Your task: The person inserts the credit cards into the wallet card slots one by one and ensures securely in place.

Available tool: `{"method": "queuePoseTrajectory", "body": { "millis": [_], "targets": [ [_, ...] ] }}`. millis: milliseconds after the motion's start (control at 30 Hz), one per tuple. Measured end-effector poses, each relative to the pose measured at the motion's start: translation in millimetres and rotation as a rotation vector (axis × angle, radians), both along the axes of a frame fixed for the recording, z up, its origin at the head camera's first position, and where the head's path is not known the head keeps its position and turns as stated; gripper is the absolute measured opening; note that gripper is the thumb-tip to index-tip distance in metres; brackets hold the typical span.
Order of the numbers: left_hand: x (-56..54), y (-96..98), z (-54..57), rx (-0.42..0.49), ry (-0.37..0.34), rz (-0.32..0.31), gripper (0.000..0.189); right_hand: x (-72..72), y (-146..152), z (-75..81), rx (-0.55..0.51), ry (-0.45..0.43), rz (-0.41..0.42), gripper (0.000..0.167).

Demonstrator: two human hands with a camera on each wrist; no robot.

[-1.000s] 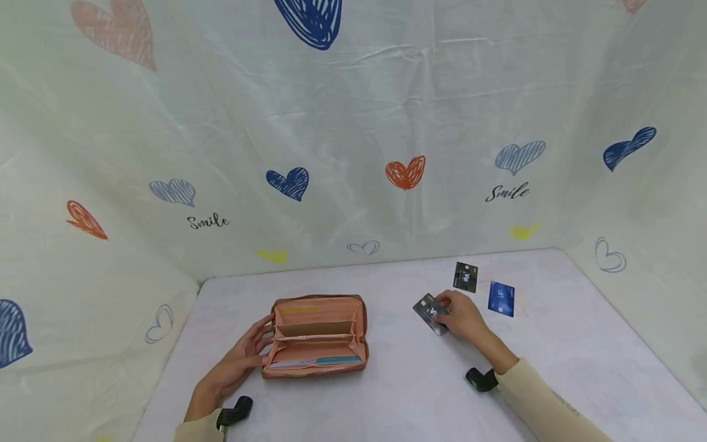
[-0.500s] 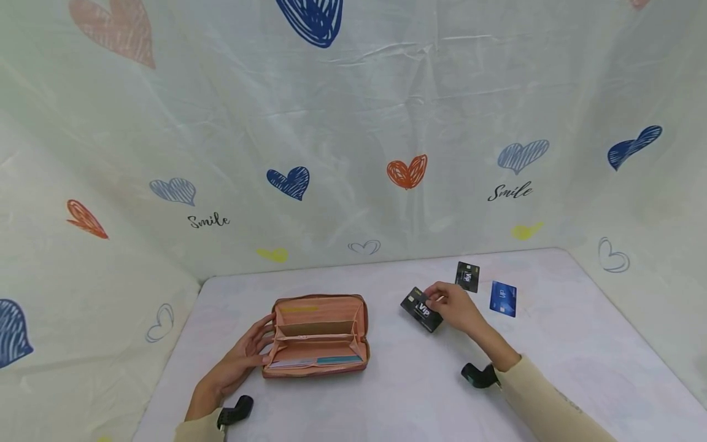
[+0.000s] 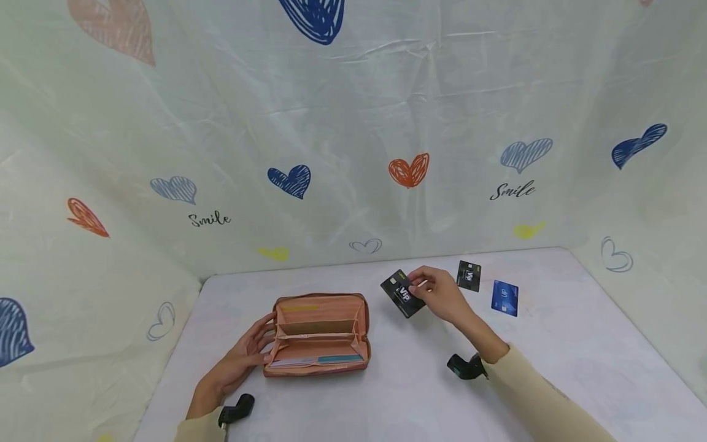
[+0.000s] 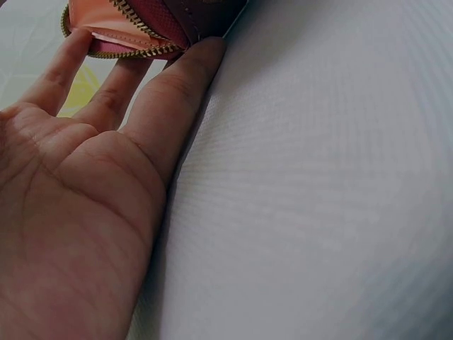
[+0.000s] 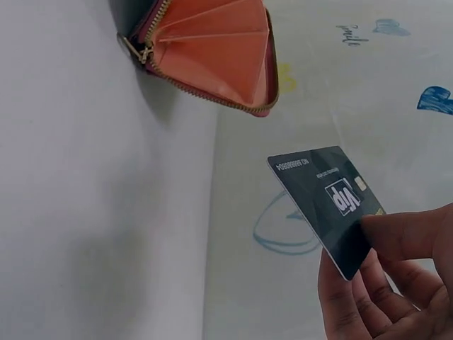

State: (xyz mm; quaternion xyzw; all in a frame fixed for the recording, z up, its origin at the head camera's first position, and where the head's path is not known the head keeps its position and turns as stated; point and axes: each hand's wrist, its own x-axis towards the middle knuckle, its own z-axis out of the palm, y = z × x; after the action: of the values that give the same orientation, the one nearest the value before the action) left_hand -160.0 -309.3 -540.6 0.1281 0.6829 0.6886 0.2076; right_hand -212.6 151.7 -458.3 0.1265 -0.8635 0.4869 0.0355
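Note:
A pink zip wallet (image 3: 315, 350) stands open on the table, with compartments showing and white and blue cards or papers in its front pocket. My left hand (image 3: 243, 356) touches the wallet's left side; in the left wrist view its fairly straight fingers (image 4: 173, 92) rest against the zipped edge. Between thumb and fingers my right hand (image 3: 442, 296) pinches a black VIP card (image 3: 399, 293), held above the table to the right of the wallet. The right wrist view shows the card (image 5: 318, 198) tilted, with the wallet (image 5: 219, 49) beyond it.
Another black VIP card (image 3: 469, 276) lies at the back right of the white table (image 3: 386, 405). Beside it lies a blue card (image 3: 505, 298). A white curtain (image 3: 342, 110) printed with hearts hangs behind the table.
My right hand has lifted the black card and carried it left and farther back, towards the wallet. The left hand and the wallet have stayed in place.

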Motion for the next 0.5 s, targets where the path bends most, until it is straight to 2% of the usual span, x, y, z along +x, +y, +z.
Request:
{"method": "queuePoseTrajectory", "body": {
  "millis": [500],
  "targets": [
    [0.3,-0.2,0.8,-0.012,-0.011,0.009,0.087,-7.8,-44.6,14.3,-0.123,0.079,0.040,0.017]
  ]
}}
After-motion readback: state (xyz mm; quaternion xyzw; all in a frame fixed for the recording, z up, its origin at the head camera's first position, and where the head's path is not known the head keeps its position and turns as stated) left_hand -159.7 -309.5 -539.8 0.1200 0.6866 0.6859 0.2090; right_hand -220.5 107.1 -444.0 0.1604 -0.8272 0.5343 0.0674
